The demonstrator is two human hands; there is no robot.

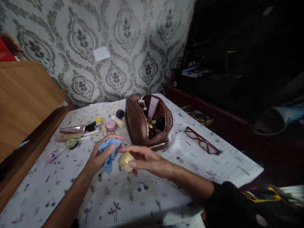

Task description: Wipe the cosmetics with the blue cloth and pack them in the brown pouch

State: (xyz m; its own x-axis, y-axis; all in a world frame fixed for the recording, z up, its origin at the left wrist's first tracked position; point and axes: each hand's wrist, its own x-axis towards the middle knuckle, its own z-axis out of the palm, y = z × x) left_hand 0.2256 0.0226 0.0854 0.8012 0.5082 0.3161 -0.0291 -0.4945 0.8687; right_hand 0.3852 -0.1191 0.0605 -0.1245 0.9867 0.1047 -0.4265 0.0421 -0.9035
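My left hand (101, 155) is closed around a crumpled blue cloth (109, 152) just above the patterned tablecloth (133, 196). My right hand (142, 158) holds a small cream-coloured jar (125, 161) between thumb and fingers, right beside the cloth. Both hands are in front of an open brown toiletry bag (140, 125) with bottles standing upright inside it.
Several small cosmetics lie left of the bag: a rose-gold tube (72, 129), a pink jar (111, 126), a green round tin (71, 143), a navy-capped bottle (120, 114). Red-framed glasses (201, 141) lie on the right. A wooden board (23, 95) leans at left; dark furniture (237, 79) stands at right.
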